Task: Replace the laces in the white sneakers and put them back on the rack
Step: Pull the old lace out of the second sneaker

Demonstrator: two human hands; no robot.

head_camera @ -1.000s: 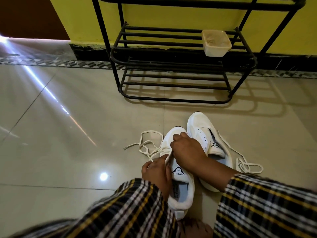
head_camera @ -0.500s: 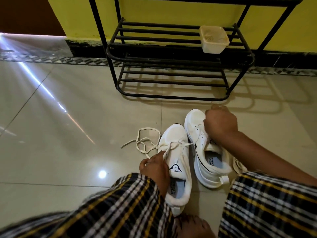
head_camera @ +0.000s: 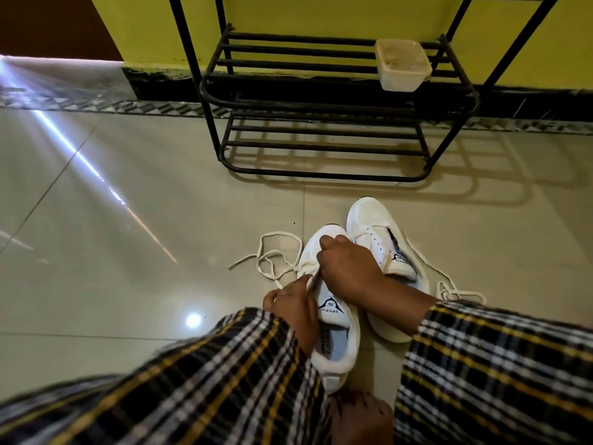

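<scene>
Near sneaker [head_camera: 333, 319] sits on the floor tiles [head_camera: 160, 220] right in front of me, toe pointing away toward the rack, tongue with its dark logo facing up. My right hand [head_camera: 348, 268] is down over its forefoot, fingers curled in over the eyelet area; they look closed on the lace there, though the knuckles hide the grip itself. My left hand [head_camera: 292, 308] is at the shoe's left edge, fingers pinching the cream lace [head_camera: 272, 258] where it meets the upper. The rest of that lace trails off to the left in loose loops on the tiles.

Just to the right, touching side by side, the second sneaker [head_camera: 375, 232] lies with its toe a little further out. My right forearm crosses over its heel and covers it. Its own lace [head_camera: 449, 287] runs out to the right and ends in a small tangle beside my plaid sleeve [head_camera: 497, 364].

Beyond the shoes stands the black metal rack [head_camera: 321, 136] against the yellow wall [head_camera: 321, 14], lower bars bare. A pale plastic tub [head_camera: 402, 65] rests on the right of its middle shelf. A bright streak of light cuts across the tiles on the left.
</scene>
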